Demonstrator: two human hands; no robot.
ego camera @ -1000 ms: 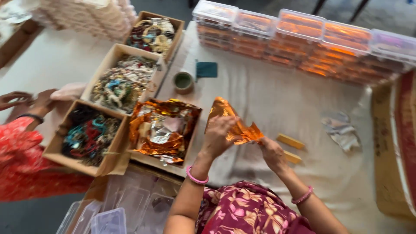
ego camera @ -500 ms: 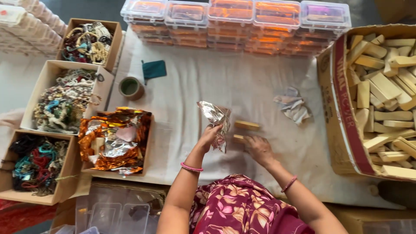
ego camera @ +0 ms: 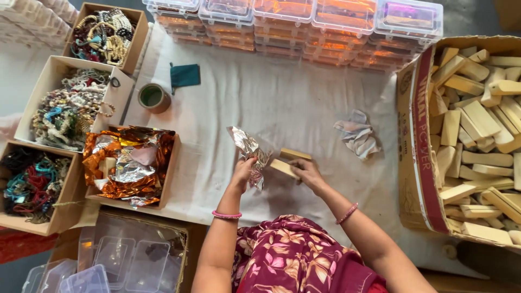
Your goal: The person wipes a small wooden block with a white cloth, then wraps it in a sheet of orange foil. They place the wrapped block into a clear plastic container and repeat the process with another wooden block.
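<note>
My left hand grips a crinkled sheet of silver and orange foil over the white cloth. My right hand holds a pale wooden block by its end, right beside the foil. A second wooden block lies on the cloth just behind it, touching my right fingers or nearly so.
A box of foil sheets sits to my left, with boxes of beaded bracelets beyond. A large carton of wooden blocks stands at right. A tape roll, a green pouch, a crumpled cloth and stacked clear boxes lie further back.
The head camera swung right, bringing the carton of blocks into view. The foil turned from its orange side to silver, and my right hand took up a wooden block beside it.
</note>
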